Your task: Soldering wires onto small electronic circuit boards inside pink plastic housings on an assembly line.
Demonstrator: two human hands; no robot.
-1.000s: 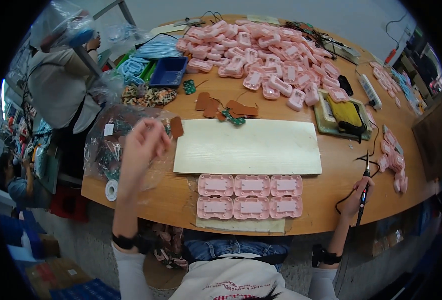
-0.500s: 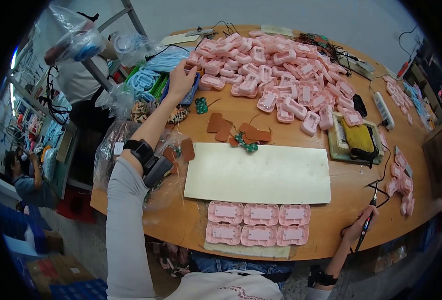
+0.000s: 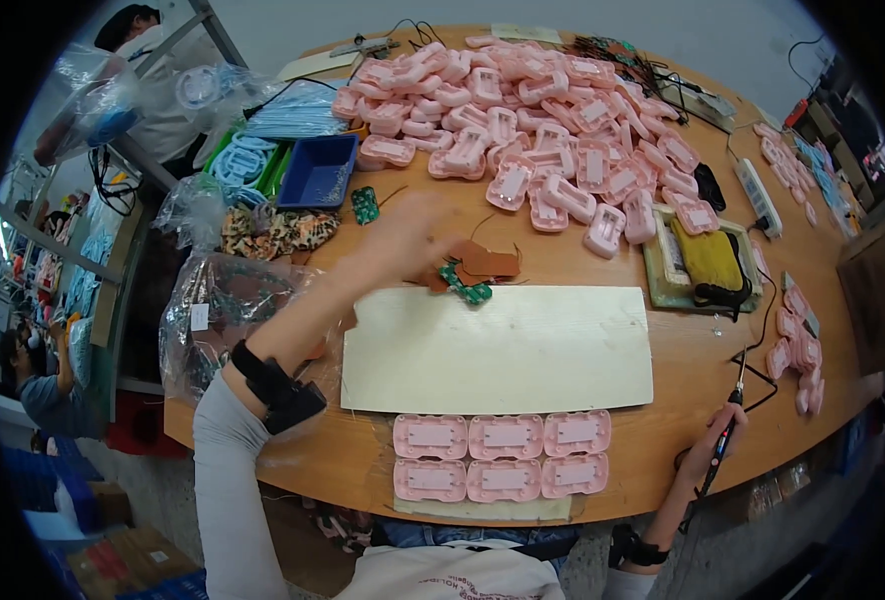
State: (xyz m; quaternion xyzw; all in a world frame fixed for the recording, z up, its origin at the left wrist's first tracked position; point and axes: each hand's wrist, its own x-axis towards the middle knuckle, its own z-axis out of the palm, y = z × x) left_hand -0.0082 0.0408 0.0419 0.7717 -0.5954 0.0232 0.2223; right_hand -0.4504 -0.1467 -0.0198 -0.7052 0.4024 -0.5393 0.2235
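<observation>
My left hand (image 3: 403,242) is smeared by motion over the brown flat pieces (image 3: 491,262) and hides some of them; its fingers cannot be made out. Small green circuit boards (image 3: 466,288) lie just beside it, at the far edge of a cream board (image 3: 498,350). Another green circuit board (image 3: 366,205) with a wire rests farther back. At the right, my right hand (image 3: 711,440) is closed round a soldering iron (image 3: 735,400), its tip pointing away from me. Pink plastic shells (image 3: 506,437) lie in two neat rows between the cream board and me.
A big heap of pink shells (image 3: 533,110) covers the far table. At back left stand a blue bin (image 3: 318,170) and a green bin (image 3: 273,165). A yellow cloth (image 3: 713,262) lies in a tray at right, near a white power strip (image 3: 760,200). Plastic bags (image 3: 233,310) lie left.
My left hand has moved from the blue bin toward me and right, to the brown pieces. The blue bin is now uncovered. My right hand still holds the soldering iron.
</observation>
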